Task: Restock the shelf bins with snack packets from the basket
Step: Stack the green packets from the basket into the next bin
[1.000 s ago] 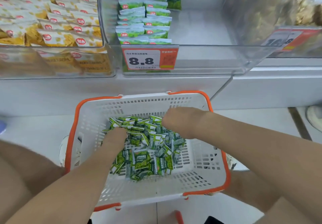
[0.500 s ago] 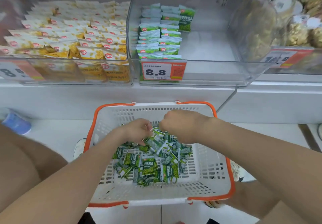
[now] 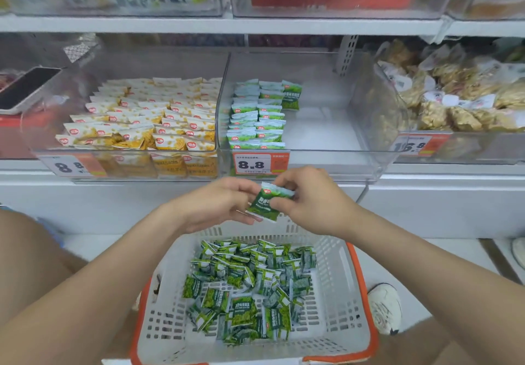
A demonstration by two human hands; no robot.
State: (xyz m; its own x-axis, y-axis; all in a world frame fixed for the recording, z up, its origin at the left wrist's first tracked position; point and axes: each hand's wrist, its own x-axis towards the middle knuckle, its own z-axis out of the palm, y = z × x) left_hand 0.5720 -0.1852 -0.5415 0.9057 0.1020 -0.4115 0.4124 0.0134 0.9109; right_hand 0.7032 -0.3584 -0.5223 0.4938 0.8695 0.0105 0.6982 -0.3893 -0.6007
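Left hand (image 3: 216,202) and right hand (image 3: 309,202) both pinch one green packet (image 3: 265,204) between curled fingers and thumb, held above the far rim of the basket (image 3: 336,262), just below the 8.8 price tag (image 3: 260,163). Loose packets (image 3: 250,288) lie heaped in the basket. The middle bin (image 3: 318,125) holds rows of green packets (image 3: 255,117) along its left side.

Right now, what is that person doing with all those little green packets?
A person is restocking snacks. The left hand and right hand together pinch a green packet above the white basket, just in front of the middle bin. That bin has rows of the same green packets along its left side, and its right side is bare. A heap of loose packets lies in the basket, not yet shelved.
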